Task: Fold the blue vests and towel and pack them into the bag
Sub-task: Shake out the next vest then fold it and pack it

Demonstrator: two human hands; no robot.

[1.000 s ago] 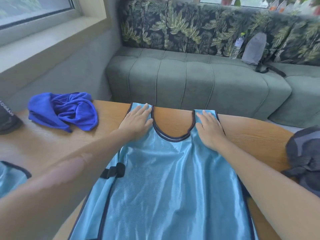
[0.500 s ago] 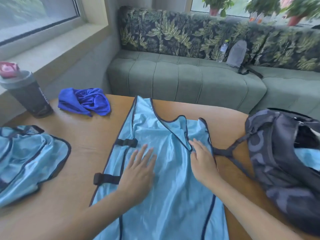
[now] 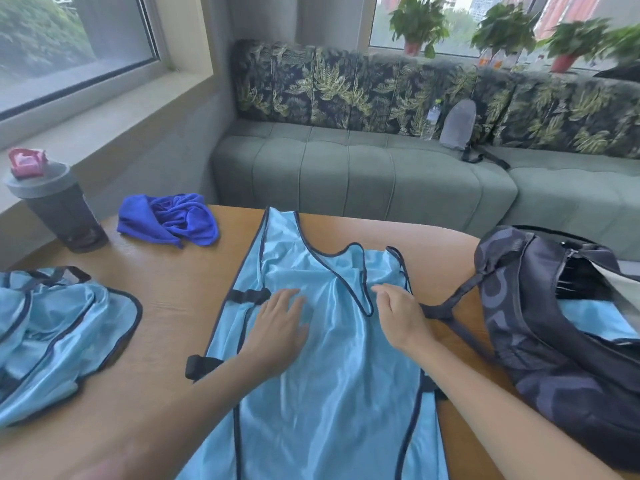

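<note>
Both hands (image 3: 277, 323) (image 3: 401, 317) on spread vest (image 3: 332, 393)

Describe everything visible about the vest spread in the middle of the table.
The vest is light blue, shiny, thin fabric with dark piping and black side straps. It lies flat but wrinkled on the wooden table, neck end away from the person, its right shoulder strap folded in. The left hand rests flat on it; the right hand, fingers curled, grips its right edge. The bag's strap lies by that edge.

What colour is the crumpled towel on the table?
Deep royal blue towel, seen clearly in the head view.
</note>
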